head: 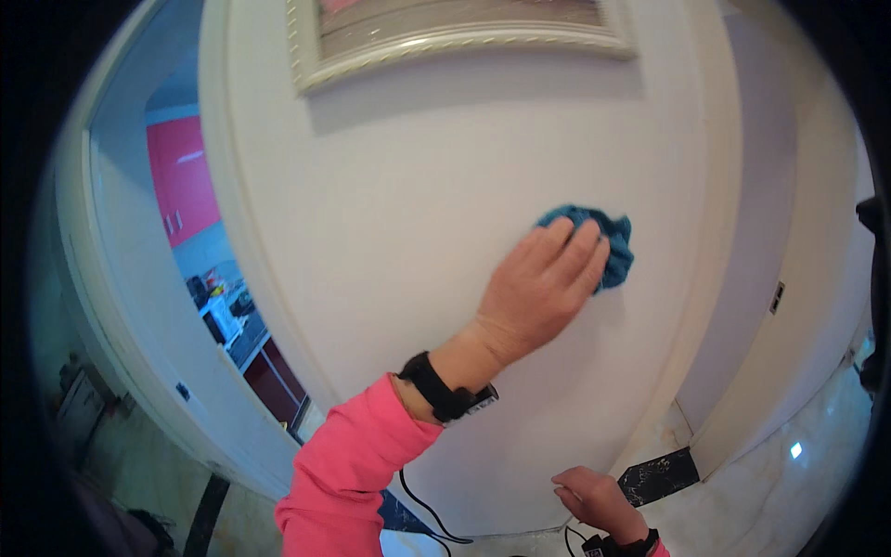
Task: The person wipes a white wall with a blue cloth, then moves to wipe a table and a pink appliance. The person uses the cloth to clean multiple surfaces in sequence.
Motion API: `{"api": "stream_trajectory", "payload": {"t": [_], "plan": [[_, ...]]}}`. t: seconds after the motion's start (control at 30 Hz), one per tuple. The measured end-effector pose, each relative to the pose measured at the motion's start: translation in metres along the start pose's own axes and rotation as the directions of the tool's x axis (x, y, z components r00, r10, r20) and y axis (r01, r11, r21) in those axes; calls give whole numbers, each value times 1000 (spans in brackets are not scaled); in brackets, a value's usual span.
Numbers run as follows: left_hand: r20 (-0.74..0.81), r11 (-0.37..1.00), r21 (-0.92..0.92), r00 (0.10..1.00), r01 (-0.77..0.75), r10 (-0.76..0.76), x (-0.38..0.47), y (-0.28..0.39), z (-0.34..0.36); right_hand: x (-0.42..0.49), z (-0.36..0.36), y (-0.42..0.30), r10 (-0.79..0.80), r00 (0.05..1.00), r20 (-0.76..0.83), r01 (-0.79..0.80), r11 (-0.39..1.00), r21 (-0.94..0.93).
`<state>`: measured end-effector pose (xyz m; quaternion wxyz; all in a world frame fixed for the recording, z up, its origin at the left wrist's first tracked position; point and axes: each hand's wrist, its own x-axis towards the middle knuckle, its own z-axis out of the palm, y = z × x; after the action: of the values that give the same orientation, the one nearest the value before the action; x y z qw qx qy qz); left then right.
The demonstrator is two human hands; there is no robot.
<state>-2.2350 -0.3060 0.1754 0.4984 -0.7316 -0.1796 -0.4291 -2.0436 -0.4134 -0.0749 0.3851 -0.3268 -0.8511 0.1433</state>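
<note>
My left hand (539, 292) presses a crumpled teal cloth (618, 244) against the pale wall (390, 244). Its fingers spread over the cloth, and the thumb is hidden from view. The forearm, in a pink sleeve with a black strap at the wrist, reaches in from the lower left. Low on the right, my right hand (602, 501) hangs in front of the wall's foot with loosely bent fingers, and I see nothing in it. A black strap circles that wrist too.
Above the cloth hangs a picture in a cream moulded frame (459, 45). Left of the wall, a doorway shows a pink cabinet (182, 177) and a cluttered counter (243, 334). A second door frame (759, 362) stands at right. Black cables (424, 512) hang near the marble-look floor (773, 487).
</note>
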Motion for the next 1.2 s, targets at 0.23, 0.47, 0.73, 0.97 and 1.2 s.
{"api": "stream_trajectory", "payload": {"t": [0.23,0.47,0.73,0.97,1.2], "plan": [[-177,909,362,972,207,-151,-44,-116,-86,48,35,-28,-84,995,49,81,995,61],[-187,832,415,930,368,-317,-122,-140,-140,76,67,-46,-109,983,144,101,993,63],[1,811,270,842,519,-539,-231,-36,-134,105,92,-61,-216,971,106,203,971,123],[369,522,-331,616,787,-696,-245,55,-143,127,113,-103,16,978,-209,83,886,456],[562,482,-466,669,742,-487,-190,47,-145,146,91,-105,238,883,-404,119,720,683]]}}
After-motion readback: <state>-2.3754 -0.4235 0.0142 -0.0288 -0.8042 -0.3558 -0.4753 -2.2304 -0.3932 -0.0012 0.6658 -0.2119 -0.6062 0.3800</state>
